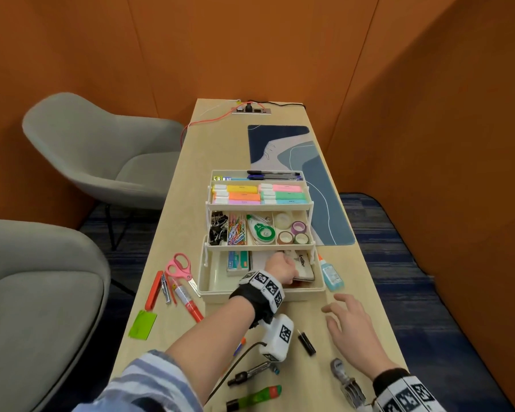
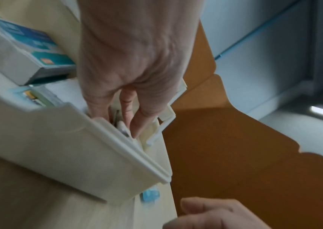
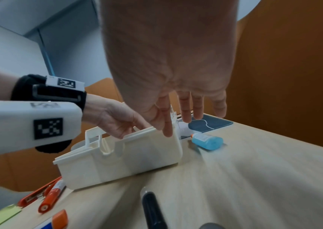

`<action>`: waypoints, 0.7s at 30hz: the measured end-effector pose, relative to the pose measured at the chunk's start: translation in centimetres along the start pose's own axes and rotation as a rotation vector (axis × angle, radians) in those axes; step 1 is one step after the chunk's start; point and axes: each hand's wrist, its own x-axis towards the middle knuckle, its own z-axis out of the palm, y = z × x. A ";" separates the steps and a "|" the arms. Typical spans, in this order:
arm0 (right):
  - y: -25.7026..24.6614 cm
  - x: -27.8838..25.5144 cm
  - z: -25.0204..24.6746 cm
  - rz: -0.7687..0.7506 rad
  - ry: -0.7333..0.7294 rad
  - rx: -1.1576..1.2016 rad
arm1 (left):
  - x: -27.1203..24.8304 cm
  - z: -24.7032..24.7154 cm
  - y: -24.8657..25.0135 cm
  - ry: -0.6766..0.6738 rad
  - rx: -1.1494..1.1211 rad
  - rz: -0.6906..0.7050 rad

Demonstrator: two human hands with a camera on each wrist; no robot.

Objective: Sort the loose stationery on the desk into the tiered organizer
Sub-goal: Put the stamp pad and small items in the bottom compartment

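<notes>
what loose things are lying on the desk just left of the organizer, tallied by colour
pink: 1, the scissors
orange: 2, a flat tool and a marker
silver: 1, a small metal tool
green: 1, a pad of notes
total: 5

Hands (image 3: 166, 100) over, perhaps touching, organizer (image 3: 121, 156)
</notes>
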 end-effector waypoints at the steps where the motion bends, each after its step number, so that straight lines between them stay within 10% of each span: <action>1: 0.2 0.0 0.0 0.010 0.004 0.009 | 0.3 0.3 -0.1 0.019 0.095 0.026; 21: 3.2 10.4 1.0 0.148 -0.119 0.057 | -11.5 -9.0 -6.8 0.002 0.277 0.464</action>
